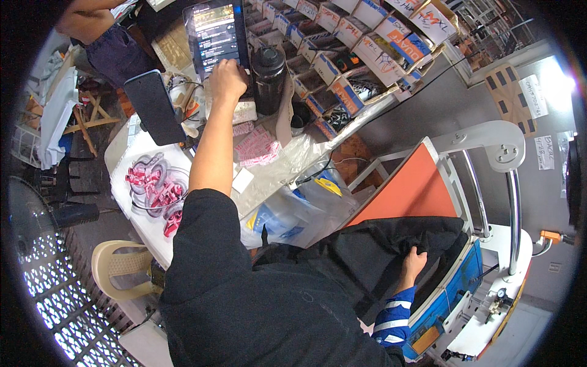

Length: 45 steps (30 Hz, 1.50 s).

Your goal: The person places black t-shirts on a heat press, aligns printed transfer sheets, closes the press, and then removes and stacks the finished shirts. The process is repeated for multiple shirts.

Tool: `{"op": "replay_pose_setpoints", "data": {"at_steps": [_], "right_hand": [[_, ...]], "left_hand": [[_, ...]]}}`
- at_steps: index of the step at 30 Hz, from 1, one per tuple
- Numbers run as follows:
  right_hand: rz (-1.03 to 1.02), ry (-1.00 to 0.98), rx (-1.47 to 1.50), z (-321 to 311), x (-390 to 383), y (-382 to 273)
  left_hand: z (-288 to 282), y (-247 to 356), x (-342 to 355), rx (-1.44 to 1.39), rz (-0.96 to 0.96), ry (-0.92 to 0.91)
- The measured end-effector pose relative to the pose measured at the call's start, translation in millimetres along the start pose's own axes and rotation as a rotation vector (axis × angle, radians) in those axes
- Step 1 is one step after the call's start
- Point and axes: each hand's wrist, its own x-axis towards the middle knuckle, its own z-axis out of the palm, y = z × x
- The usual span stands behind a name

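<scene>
My left hand (227, 79) is at the lower part of a lit tablet (212, 33), fingers curled and touching its screen. Just right of it stands a black bottle (268, 81); a phone with a dark screen (154, 107) is propped at its left. My right hand (413, 262), below a blue-and-white striped sleeve, grips black fabric (361, 251) lying over a heat press with an orange pad (397, 189). Pink printed pieces (257, 147) and a white sheet with a pink-and-grey design (153, 183) lie on the worktable.
Labelled cardboard bins (361, 55) fill the back right. Another person's arm and dark clothing (116, 52) are at top left. A plastic chair (119, 272) and a fan (33, 214) stand at left. Chrome press posts (512, 226) rise at right; plastic-wrapped items (281, 217) lie below the table edge.
</scene>
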Motion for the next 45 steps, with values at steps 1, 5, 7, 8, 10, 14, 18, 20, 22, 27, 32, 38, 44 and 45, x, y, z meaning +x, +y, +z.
{"op": "replay_pose_setpoints", "data": {"at_steps": [1,5,7,8,10,14,18,20,22,27,32,38,44,45], "right_hand": [[0.027,0.004,-0.050,0,0,1],[-0.015,-0.016,0.033,0,1,5],[-0.003,-0.013,0.004,0,1,6],[-0.015,-0.010,0.010,1,1,5],[-0.049,-0.003,0.048,1,1,4],[-0.046,0.003,0.011,1,-1,-2],[-0.049,0.003,0.035,1,-2,-4],[-0.049,-0.007,0.061,2,-2,-2],[-0.062,-0.010,0.111,2,0,3],[-0.055,0.003,0.005,3,5,13],[-0.051,-0.015,-0.003,2,5,14],[-0.055,0.004,-0.036,2,2,9],[-0.075,0.015,0.045,2,-1,2],[-0.071,0.011,0.037,2,-2,1]], "left_hand": [[2,-1,0,0.010,-0.020,-0.026],[9,-7,2,-0.070,-0.050,0.019],[10,-10,3,-0.240,-0.015,0.194],[9,-11,4,-0.324,-0.034,0.251],[5,-11,4,-0.382,-0.144,0.301],[-8,-6,0,-0.383,-0.257,0.311],[-14,-3,-4,-0.367,-0.299,0.311],[-13,-5,-4,-0.381,-0.286,0.362],[-10,-11,-2,-0.406,-0.316,0.365],[-1,-33,2,-0.158,-0.286,0.317],[8,-50,5,-0.063,-0.307,0.061],[13,-51,3,0.130,-0.284,-0.010],[3,-40,4,0.124,-0.413,-0.094],[1,-38,5,0.128,-0.425,-0.103]]}}
